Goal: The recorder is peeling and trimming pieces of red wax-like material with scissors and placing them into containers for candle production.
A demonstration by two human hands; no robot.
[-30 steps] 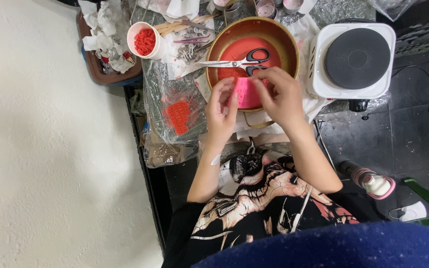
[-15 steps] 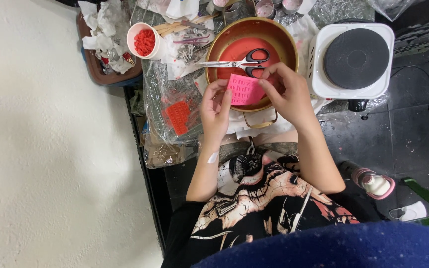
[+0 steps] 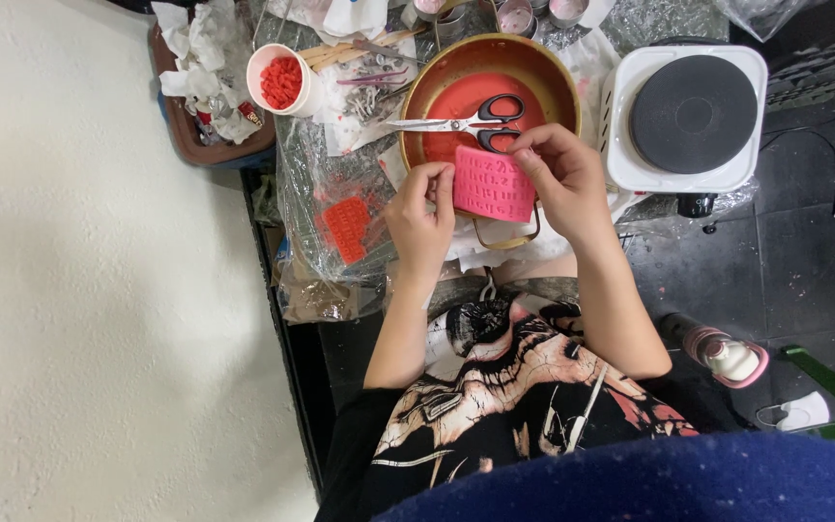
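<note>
A pink mould [image 3: 493, 184] is pinched at its left edge by the left hand [image 3: 420, 215] and at its right by the right hand [image 3: 561, 174], held above the counter [image 3: 321, 280], just near of a bowl [image 3: 427, 92] with scissors [image 3: 461, 120] across it. A hotplate [image 3: 693, 114] sits right.

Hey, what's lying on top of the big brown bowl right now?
Scissors lie across the brown bowl, over red stuff inside. Both hands hold a pink mould over its near rim, hiding that part.
</note>
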